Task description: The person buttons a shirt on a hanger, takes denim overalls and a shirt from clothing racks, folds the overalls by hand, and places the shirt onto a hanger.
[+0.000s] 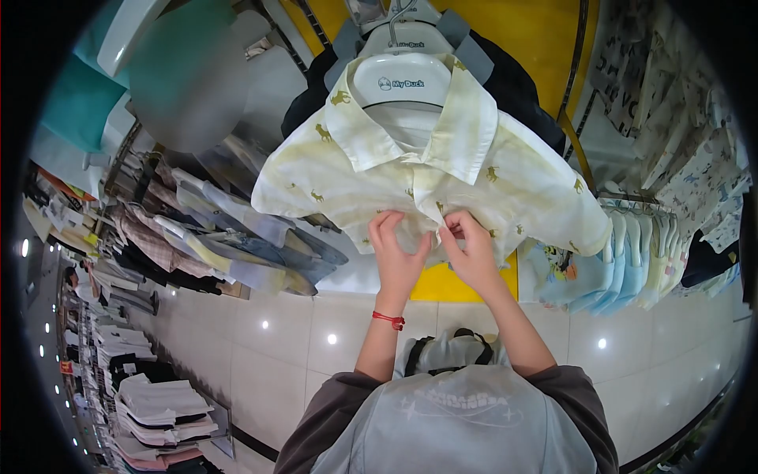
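Observation:
A white and pale-yellow collared shirt [517, 189] with small brown animal prints hangs in front of me. It is on a white hanger [410, 96] marked "My Duck". My left hand [397, 251], with a red cord bracelet [388, 320] at the wrist, is closed at the shirt's front opening, thumb and fingers bent in toward the edge. Close beside it, my right hand [471, 246] pinches the other side of the same front strip. The collar is spread, and folds hide whatever small part lies between the fingertips.
Dark clothing [312, 99] hangs behind the shirt against a yellow panel [537, 39]. Racks of hung clothes stand at left, and light-blue garments [624, 265] hang at right. Folded stacks [166, 407] fill the lower left. Below is a tiled floor [272, 347].

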A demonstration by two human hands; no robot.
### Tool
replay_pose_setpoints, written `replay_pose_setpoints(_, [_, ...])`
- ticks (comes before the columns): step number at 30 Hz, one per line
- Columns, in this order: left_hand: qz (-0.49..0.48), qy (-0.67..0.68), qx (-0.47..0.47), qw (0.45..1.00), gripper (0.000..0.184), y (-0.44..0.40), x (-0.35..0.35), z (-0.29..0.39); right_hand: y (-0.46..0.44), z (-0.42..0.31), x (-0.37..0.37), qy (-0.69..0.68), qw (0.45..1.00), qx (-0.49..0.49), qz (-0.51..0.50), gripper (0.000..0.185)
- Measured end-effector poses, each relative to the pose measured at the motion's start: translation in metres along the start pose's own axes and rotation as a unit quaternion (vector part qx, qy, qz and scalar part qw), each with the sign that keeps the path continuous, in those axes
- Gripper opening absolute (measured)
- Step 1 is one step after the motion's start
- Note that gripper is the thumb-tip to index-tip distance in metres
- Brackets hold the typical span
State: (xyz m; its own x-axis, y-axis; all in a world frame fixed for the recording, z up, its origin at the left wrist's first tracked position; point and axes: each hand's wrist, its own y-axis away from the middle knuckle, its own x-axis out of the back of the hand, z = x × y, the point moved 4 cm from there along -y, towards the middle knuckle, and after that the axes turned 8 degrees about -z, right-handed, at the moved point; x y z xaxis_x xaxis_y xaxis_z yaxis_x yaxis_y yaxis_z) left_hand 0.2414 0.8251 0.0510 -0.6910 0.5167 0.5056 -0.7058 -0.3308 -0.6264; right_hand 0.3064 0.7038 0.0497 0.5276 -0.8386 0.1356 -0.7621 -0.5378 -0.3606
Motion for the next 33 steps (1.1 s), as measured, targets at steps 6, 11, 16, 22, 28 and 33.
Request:
replay_pose_setpoints(6, [0.031, -0.104, -0.006, 0.994, 0.056, 0.002, -0.010, 0.016, 0.017, -0.002, 0.007, -0.122, 0.989, -0.051, -0.067, 0.008])
replay_pose_setpoints(11, [0.011, -0.062, -0.011, 0.998, 0.042, -0.002, -0.011, 0.018, 0.029, -0.012, 0.012, -0.164, 0.984, -0.037, -0.051, 0.009])
replay_pose_setpoints(16, [-0.051, 0.061, 0.043, 0.996, 0.023, 0.008, 0.007, 0.020, 0.037, -0.021, 0.016, -0.119, 0.990, -0.047, -0.054, 0.008])
replay_pose_setpoints(22, [-0.048, 0.218, 0.098, 0.970, 0.021, 0.037, 0.028, 0.018, 0.045, -0.034, -0.003, -0.084, 0.989, -0.044, -0.112, 0.011])
replay_pose_setpoints(28, [-0.070, 0.102, 0.058, 0.991, 0.014, 0.038, 0.055, 0.038, 0.057, -0.052, -0.025, -0.064, 0.985, -0.013, -0.160, 0.013])
replay_pose_setpoints(33, [-0.094, 0.147, 0.077, 0.982, 0.012, 0.044, 0.073, 0.031, 0.052, -0.052, -0.042, -0.042, 0.994, 0.029, -0.101, 0.012])
